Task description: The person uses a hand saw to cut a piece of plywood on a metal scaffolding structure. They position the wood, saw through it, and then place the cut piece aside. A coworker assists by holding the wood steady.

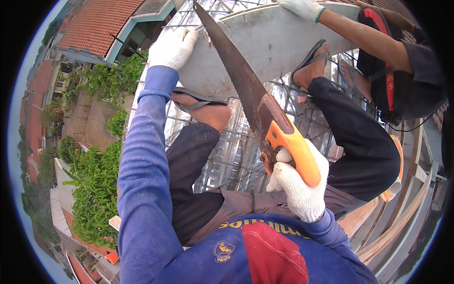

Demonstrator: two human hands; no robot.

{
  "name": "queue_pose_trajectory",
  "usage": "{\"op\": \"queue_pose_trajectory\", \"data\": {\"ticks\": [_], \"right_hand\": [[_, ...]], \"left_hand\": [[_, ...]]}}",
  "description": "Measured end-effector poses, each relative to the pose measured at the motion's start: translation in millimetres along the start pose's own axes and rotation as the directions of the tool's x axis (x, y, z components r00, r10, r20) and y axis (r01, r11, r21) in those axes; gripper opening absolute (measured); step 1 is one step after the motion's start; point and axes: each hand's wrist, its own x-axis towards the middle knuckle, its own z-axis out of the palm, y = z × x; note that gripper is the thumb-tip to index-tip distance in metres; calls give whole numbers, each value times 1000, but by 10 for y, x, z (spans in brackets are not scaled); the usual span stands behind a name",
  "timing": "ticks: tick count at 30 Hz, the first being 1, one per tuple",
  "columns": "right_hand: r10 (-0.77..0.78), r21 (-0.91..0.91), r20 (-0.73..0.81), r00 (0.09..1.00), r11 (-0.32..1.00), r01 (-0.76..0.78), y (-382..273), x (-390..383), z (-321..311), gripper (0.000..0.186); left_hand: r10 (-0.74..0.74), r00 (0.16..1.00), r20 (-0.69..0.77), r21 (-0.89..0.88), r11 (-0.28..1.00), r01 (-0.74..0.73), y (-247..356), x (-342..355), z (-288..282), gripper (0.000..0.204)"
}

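Observation:
My right hand (305, 184), in a white knit glove, grips the orange handle of a hand saw (239, 71). Its rusty brown blade slants up and to the left, toothed edge facing left, tip near the top of the view. My left hand (174, 48), gloved too, rests closed over the left end of a grey board (279, 49); its fingertips are partly hidden. The blade crosses in front of the board; whether it touches cannot be told. My sandalled left foot presses by the board's lower edge, my right foot against it farther right.
A co-worker's gloved hand (302, 8) lies on the board's far edge. Below runs a grid of steel rebar (236, 156) over shiny sheeting. At left the edge drops off to trees (92, 184) and tiled roofs (97, 26). Timber planks (395, 222) lie at right.

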Motion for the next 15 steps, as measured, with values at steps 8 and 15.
{"op": "queue_pose_trajectory", "data": {"ticks": [8,15], "right_hand": [[-29,162,9,1000,986,27,102,-35,22,25],[65,159,62,996,985,-74,-34,63,126,26]], "left_hand": [[9,1000,14,-12,1000,-9,47,-43,-44,54],[12,999,47,10,1000,-13,-49,6,-10,53]]}}
